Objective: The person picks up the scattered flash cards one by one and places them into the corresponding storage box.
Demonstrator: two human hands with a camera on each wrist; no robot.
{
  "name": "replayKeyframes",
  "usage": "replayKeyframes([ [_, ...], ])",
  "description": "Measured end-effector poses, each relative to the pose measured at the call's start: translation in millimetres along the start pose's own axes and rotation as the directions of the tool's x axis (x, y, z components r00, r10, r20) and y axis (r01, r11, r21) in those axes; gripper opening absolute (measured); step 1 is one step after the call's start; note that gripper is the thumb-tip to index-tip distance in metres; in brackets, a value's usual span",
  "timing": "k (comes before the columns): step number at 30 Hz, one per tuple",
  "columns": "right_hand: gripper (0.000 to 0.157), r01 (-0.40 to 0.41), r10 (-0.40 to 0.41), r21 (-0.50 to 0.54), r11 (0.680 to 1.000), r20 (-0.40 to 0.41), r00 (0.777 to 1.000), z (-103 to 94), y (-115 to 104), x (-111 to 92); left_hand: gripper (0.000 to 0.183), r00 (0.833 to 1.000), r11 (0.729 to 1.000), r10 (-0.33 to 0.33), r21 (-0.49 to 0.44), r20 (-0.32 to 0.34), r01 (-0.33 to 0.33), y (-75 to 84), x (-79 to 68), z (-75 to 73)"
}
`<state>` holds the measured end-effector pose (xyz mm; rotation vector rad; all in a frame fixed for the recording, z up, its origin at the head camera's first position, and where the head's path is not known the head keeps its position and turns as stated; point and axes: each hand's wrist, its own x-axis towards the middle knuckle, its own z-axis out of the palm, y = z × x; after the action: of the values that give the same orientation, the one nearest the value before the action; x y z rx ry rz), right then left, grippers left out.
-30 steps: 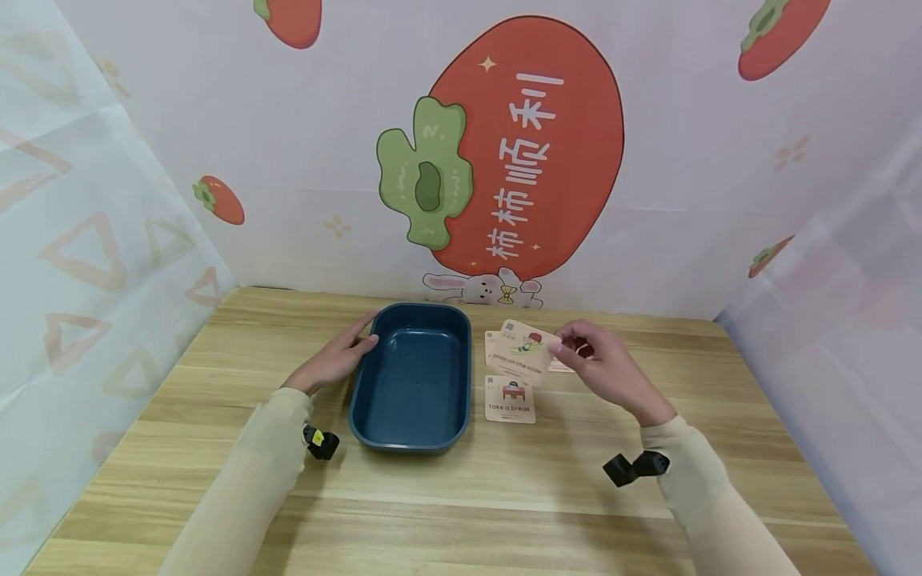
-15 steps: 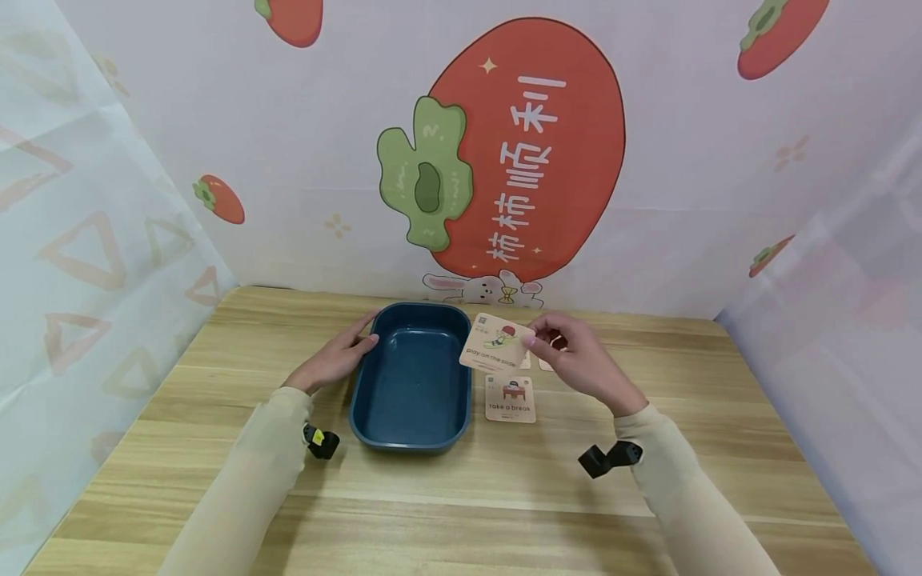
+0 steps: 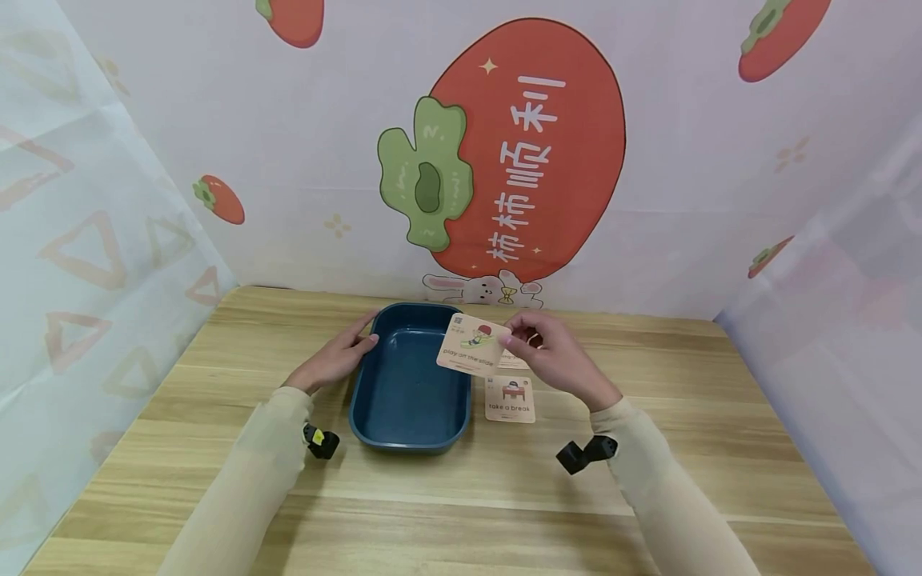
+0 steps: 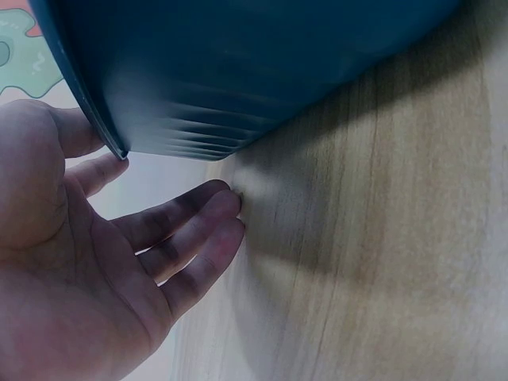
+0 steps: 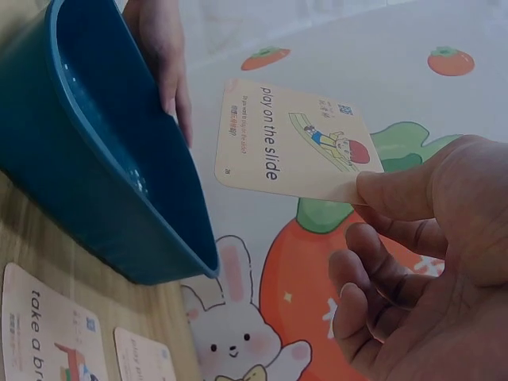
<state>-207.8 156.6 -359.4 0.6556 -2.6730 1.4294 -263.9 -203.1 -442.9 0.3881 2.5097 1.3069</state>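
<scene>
My right hand (image 3: 553, 352) pinches a square picture card (image 3: 471, 346) between thumb and index finger, by its right edge. The card reads "play on the slide" and shows a child on a slide. It hangs in the air over the right rim of a deep blue plastic basin (image 3: 414, 400). In the right wrist view the other fingers (image 5: 357, 317) are loosely curled below the card (image 5: 290, 143). At the basin's left side rests my left hand (image 3: 334, 356), thumb and index finger at the rim. Its other fingers (image 4: 190, 246) extend beside the outer wall in the left wrist view.
A "take a break" card (image 3: 510, 400) lies on the wooden table (image 3: 504, 496) right of the basin. Behind it, another card (image 3: 513, 362) is partly covered by the right hand and held card. A printed fabric backdrop (image 3: 324, 144) stands at the table's far edge.
My right hand has carried the slide card leftward, from above the other cards to over the basin's right rim. The left hand has stayed at the basin.
</scene>
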Motion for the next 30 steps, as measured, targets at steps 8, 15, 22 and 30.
replayKeyframes([
  [8, 0.01, -0.008, 0.007, 0.031, 0.999, 0.03, 1.0, 13.1, 2.2, 6.7, 0.06, 1.0, 1.0, -0.018, -0.021, 0.0, 0.018, 0.4, -0.2, -0.4],
  [15, 0.007, -0.017, 0.015, 0.024, 1.0, 0.059, 0.998, 22.5, 4.6, 12.0, 0.06, 1.0, 1.0, -0.013, -0.018, -0.005, 0.013, 0.3, 0.8, 0.0],
  [22, 0.008, -0.049, 0.048, 0.008, 0.999, 0.085, 0.995, 32.2, 7.9, 15.6, 0.061, 1.0, 1.0, -0.023, -0.016, -0.008, 0.023, 1.2, 1.4, 1.1],
  [30, 0.009, -0.062, 0.062, -0.007, 0.998, 0.12, 0.991, 43.6, 14.9, 16.4, 0.06, 1.0, 1.0, -0.023, -0.012, -0.013, 0.023, 2.0, 0.8, 1.7],
])
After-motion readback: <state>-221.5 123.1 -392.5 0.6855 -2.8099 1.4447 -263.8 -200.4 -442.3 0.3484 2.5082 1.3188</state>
